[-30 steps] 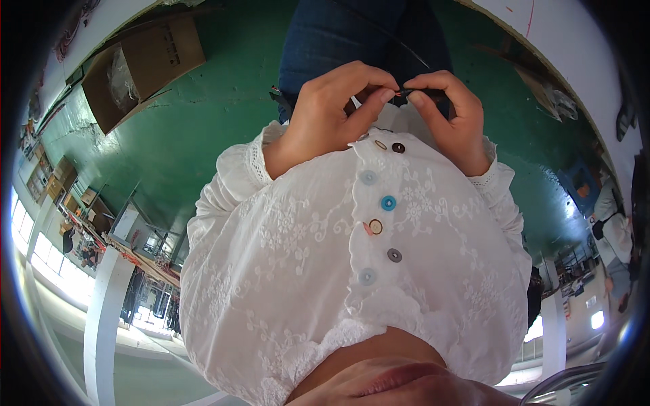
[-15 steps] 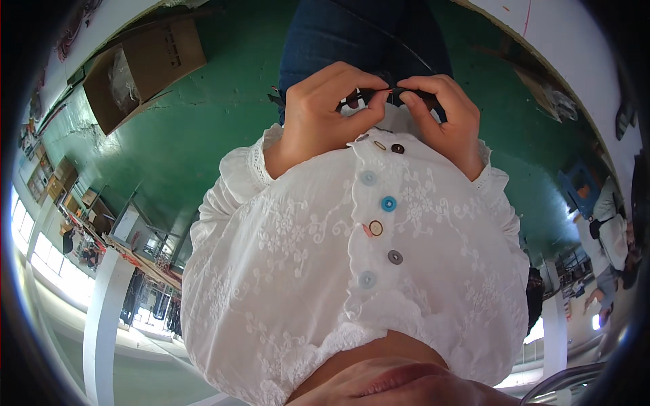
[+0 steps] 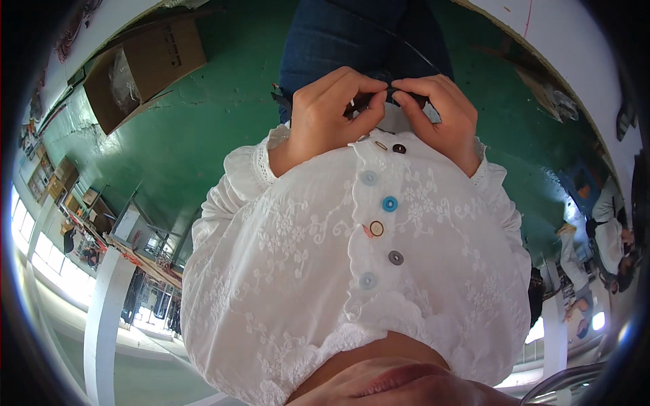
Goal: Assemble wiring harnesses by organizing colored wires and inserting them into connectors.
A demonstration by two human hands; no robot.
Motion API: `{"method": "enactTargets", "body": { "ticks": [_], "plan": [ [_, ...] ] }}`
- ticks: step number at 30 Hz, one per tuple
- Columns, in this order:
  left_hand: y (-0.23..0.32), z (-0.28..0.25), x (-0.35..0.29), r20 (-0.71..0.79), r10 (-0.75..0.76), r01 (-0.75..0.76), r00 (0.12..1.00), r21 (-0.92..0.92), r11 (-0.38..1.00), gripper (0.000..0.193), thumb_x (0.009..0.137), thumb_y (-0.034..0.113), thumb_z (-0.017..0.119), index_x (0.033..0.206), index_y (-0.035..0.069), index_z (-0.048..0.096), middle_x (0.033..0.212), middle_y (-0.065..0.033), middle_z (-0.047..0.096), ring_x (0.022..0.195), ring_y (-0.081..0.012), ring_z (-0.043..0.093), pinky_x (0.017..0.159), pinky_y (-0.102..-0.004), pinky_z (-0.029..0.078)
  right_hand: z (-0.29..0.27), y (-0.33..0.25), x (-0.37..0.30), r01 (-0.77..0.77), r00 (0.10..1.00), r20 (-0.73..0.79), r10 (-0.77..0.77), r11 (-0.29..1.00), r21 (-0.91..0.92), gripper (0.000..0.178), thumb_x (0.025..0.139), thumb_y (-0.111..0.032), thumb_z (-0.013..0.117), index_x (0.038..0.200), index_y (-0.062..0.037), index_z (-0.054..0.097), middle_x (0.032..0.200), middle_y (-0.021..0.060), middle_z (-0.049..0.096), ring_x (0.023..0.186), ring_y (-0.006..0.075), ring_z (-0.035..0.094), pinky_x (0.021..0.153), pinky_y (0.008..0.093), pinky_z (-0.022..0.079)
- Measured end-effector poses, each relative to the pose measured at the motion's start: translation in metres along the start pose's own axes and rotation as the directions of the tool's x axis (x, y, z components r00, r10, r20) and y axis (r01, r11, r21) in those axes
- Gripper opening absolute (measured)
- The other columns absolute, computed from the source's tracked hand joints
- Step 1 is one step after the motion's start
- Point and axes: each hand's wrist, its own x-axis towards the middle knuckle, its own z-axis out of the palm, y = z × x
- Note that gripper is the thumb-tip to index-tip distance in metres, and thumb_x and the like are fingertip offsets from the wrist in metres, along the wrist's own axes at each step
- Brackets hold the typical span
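Left hand [image 3: 332,107] and right hand [image 3: 439,107] are pinching a slim black cord [image 3: 391,93], fingertips nearly meeting, near blue jeans [image 3: 318,51].

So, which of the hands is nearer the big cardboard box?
Left. The left hand is right of the cardboard box; the right hand is farther right.

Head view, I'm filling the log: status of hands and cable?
Left hand, right hand: both pinching. Black cable: between them, partly covered. Nothing else seen blocking.
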Motion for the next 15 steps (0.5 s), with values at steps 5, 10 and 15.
{"method": "enactTargets", "body": {
  "ticks": [5,10,15],
  "plan": [
    [0.001,0.002,-0.003,0.072,-0.28,0.289,0.957,-0.198,0.937,0.012,0.085,0.004,0.08,0.096,0.001,0.077,0.086,-0.0083,0.075,0.066,-0.0139,0.069,0.059,-0.025,0.055,0.006,-0.001,-0.003,-0.085,0.995,-0.056,0.087,0.995,0.047,0.018,0.084,0.002,0.08,0.101,-0.0037,0.075,0.091,0.0092,0.074,0.073,0.0184,0.065,0.062,0.0284,0.051],
    [0.005,0.0,-0.004,0.132,-0.492,0.509,0.86,-0.284,0.813,0.014,0.091,0.01,0.079,0.1,0.001,0.076,0.086,-0.0073,0.076,0.069,-0.0094,0.068,0.062,-0.023,0.053,0.005,0.003,-0.005,0.145,0.987,-0.042,-0.156,0.969,-0.202,0.027,0.08,-0.002,0.083,0.107,-0.0058,0.078,0.092,0.0067,0.073,0.071,0.0195,0.062,0.063,0.0307,0.05],
    [0.0,0.003,-0.005,0.167,-0.528,0.549,0.832,-0.372,0.748,0.015,0.094,0.011,0.077,0.102,-0.001,0.075,0.084,-0.0062,0.075,0.07,-0.0081,0.067,0.062,-0.0219,0.053,0.005,0.002,0.002,0.194,0.977,-0.033,-0.209,0.948,-0.253,0.03,0.078,-0.001,0.083,0.108,-0.0046,0.079,0.088,0.0059,0.071,0.068,0.02,0.06,0.061,0.0312,0.047]
  ]
}}
